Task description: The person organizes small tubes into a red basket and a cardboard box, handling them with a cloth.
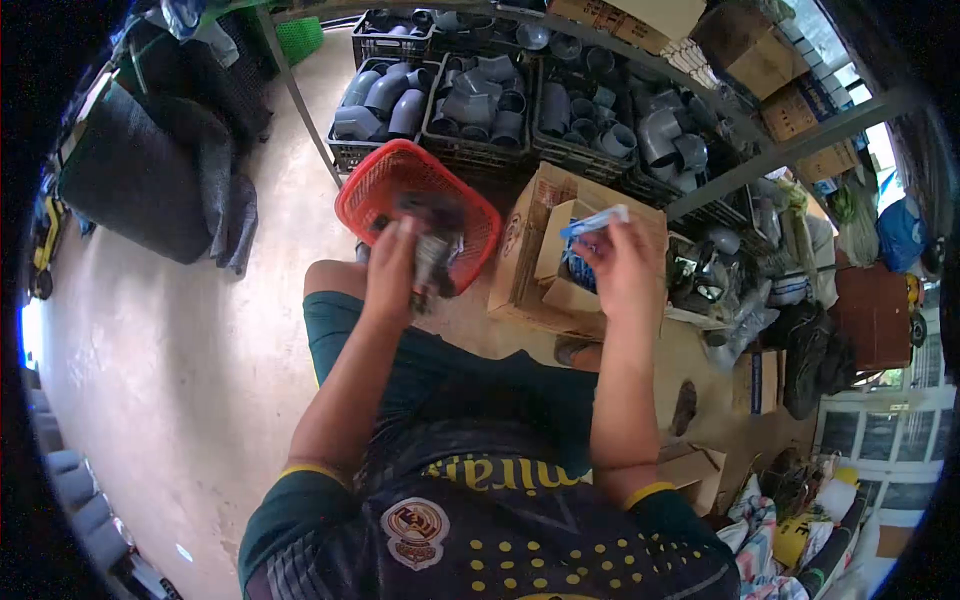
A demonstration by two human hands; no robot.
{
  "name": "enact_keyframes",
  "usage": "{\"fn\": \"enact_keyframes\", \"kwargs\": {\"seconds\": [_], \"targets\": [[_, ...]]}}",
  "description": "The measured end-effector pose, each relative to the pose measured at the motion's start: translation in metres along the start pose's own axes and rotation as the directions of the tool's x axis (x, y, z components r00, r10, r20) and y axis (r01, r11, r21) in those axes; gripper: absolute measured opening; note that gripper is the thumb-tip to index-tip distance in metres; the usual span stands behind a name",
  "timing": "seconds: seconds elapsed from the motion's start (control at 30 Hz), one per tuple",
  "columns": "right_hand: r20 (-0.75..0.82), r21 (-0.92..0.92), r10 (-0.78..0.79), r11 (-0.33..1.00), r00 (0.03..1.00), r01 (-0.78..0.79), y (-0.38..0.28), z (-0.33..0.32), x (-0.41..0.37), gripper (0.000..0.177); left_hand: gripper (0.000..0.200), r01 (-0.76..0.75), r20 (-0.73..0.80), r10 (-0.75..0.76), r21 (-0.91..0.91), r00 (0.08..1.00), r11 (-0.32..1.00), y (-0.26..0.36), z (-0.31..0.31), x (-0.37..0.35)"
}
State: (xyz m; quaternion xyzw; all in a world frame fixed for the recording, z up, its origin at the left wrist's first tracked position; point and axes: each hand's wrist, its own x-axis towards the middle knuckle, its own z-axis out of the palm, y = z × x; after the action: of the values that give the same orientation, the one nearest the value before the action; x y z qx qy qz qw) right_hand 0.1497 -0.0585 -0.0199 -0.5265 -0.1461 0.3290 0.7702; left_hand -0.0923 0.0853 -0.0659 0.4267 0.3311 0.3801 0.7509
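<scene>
My left hand point(390, 265) is over the near side of a red plastic basket point(362, 190). Its fingers are closed around a blurred, greyish bundle with dark parts point(432, 255), whose kind I cannot make out. My right hand point(622, 265) is raised over an open cardboard box point(520, 245), pinching a small blue-and-white packet point(595, 221). Below that packet, a smaller carton point(553, 245) with its flaps spread sits in the box, with blue packaging point(580, 270) showing inside. My fingers partly cover this packaging.
Black crates point(478, 150) of grey pipe fittings point(385, 92) line the back. Metal rack posts point(298, 95) rise at left and right. A dark mesh-covered pile point(140, 170) stands left. Cartons, bags and a brown case point(873, 315) crowd the right side.
</scene>
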Motion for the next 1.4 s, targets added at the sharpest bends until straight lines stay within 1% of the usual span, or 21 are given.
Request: {"fn": "enact_keyframes", "kwargs": {"seconds": [0.1,0.2,0.23,0.3,0.37,0.4,0.43,0.5,0.6,0.63,0.73,0.77,0.8,0.87,0.9,0.97,1.07,1.17,1.27,1.3,1.4], "targets": [[0.005,-0.137,0.105,0.985,0.994,-0.103,0.063,-0.003,0.038,0.015,0.041,0.029,-0.019,-0.041,-0.422,0.999,0.906,-0.001,-0.033,0.012],[0.075,-0.291,0.208,0.94,0.975,-0.178,0.112,0.002,0.067,0.021,0.043,0.011,-0.042,-0.037,-0.5,0.998,0.866,0.022,-0.033,-0.002],[0.009,-0.398,0.224,0.895,0.975,-0.202,0.13,-0.006,0.078,0.024,0.043,-0.02,0.042,0.049,-0.529,0.998,0.849,0.006,-0.057,0.008],[-0.125,-0.582,0.23,0.771,0.965,-0.259,0.176,-0.032,0.102,0.03,0.043,-0.066,-0.075,0.034,-0.483,0.997,0.873,0.012,-0.058,0.003],[-0.111,-0.825,-0.17,0.565,0.979,0.005,0.224,-0.094,0.135,0.04,0.044,-0.048,-0.101,-0.005,-0.511,0.995,0.858,0.022,-0.063,-0.003],[-0.178,-0.896,-0.203,0.439,0.963,-0.073,0.204,-0.098,0.126,0.045,0.044,-0.042,-0.064,0.012,-0.489,0.998,0.871,0.026,-0.068,-0.006],[-0.13,-0.911,-0.268,0.413,0.955,-0.008,0.209,-0.125,0.131,0.042,0.045,-0.035,-0.026,0.026,-0.467,0.999,0.884,0.03,-0.073,-0.009],[-0.17,-0.978,-0.157,0.146,0.973,-0.148,0.191,-0.146,0.118,0.034,0.046,0.025,0.079,0.018,-0.511,0.997,0.859,0.03,-0.089,-0.006],[-0.275,-0.943,0.138,-0.234,0.952,-0.238,0.212,-0.201,0.131,0.033,0.044,0.033,0.151,0.053,-0.514,0.987,0.857,0.016,-0.096,0.009],[-0.385,-0.923,0.362,-0.155,0.849,-0.353,0.208,-0.205,0.146,0.037,0.042,-0.056,0.134,0.128,-0.439,0.983,0.897,0.009,-0.094,0.013],[-0.414,-0.889,0.437,-0.384,0.799,-0.251,0.199,-0.196,0.167,0.041,0.039,0.128,0.18,-0.022,-0.606,0.984,0.785,0.009,-0.07,0.017],[-0.414,-0.893,0.429,-0.364,0.803,-0.265,0.183,-0.182,0.158,0.043,0.041,0.041,0.168,0.023,-0.369,0.986,0.929,-0.001,-0.08,0.021],[-0.393,-0.892,0.415,-0.389,0.82,-0.231,0.194,-0.191,0.163,0.044,0.044,-0.054,0.156,0.069,-0.101,0.985,0.993,-0.01,-0.091,0.026],[-0.352,-0.881,0.384,-0.444,0.854,-0.163,0.223,-0.223,0.175,0.045,0.046,0.12,0.136,-0.08,-0.317,0.987,0.941,0.011,-0.049,0.015],[-0.393,-0.88,0.369,-0.416,0.842,-0.228,0.222,-0.222,0.175,0.044,0.048,0.139,0.004,-0.148,-0.374,0.989,0.917,0.019,-0.028,0.009],[-0.475,-0.863,0.34,-0.363,0.812,-0.352,0.216,-0.216,0.167,0.042,0.05,0.19,0.152,-0.141,-0.385,0.978,0.903,0.017,-0.023,0.009],[-0.479,-0.856,0.321,-0.378,0.817,-0.353,0.191,-0.192,0.155,0.041,0.046,0.243,0.283,-0.153,-0.315,0.947,0.917,-0.005,-0.048,0.015],[-0.37,-0.904,0.257,-0.32,0.893,-0.283,0.19,-0.21,0.151,0.036,0.044,0.25,0.243,-0.184,-0.278,0.953,0.928,-0.016,-0.064,0.017],[-0.11,-0.965,0.226,-0.258,0.968,-0.049,0.182,-0.235,0.154,0.033,0.045,0.257,0.113,-0.233,-0.3,0.966,0.918,-0.021,-0.064,0.019],[0.004,-0.996,0.13,-0.089,0.992,0.015,0.168,-0.23,0.146,0.035,0.044,0.252,0.09,-0.235,-0.295,0.968,0.922,-0.015,-0.052,0.017],[-0.005,-0.946,0.002,0.323,1.0,-0.006,0.124,-0.199,0.137,0.036,0.044,0.292,0.103,-0.274,-0.397,0.956,0.87,-0.009,-0.031,0.01]]}}
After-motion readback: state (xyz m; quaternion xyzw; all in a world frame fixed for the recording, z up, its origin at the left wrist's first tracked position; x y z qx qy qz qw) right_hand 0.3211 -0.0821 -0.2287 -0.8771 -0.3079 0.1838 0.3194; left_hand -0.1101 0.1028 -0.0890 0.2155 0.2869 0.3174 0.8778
